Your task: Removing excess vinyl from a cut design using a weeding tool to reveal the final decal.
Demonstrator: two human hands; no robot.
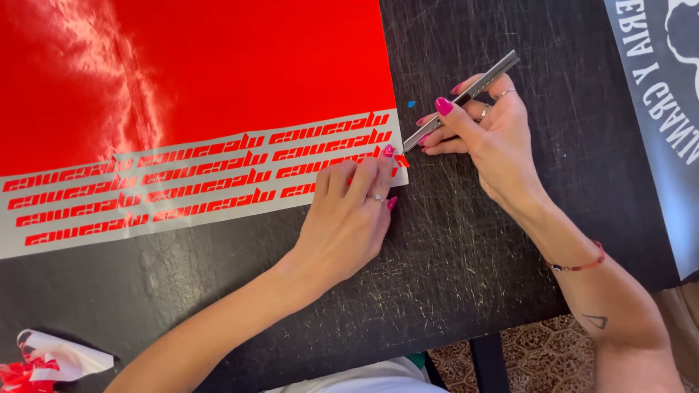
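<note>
Our left hand (pixel 348 218) lies flat, pinning the red vinyl sheet (pixel 218 73); at two o'clock, our right hand (pixel 488 138) pinches a metal weeding tool (pixel 466 94), tip at the lettering's corner.

I'm at a craft or sign-making workshop. My black worktop (pixel 466 276) is scored all over with fine knife cuts. A glossy red vinyl sheet (pixel 218 65) with weeded lettering rows lies on it, vinyl scraps (pixel 44 360) sit at the corner, and a grey printed banner (pixel 666 94) lies along the right edge.
</note>
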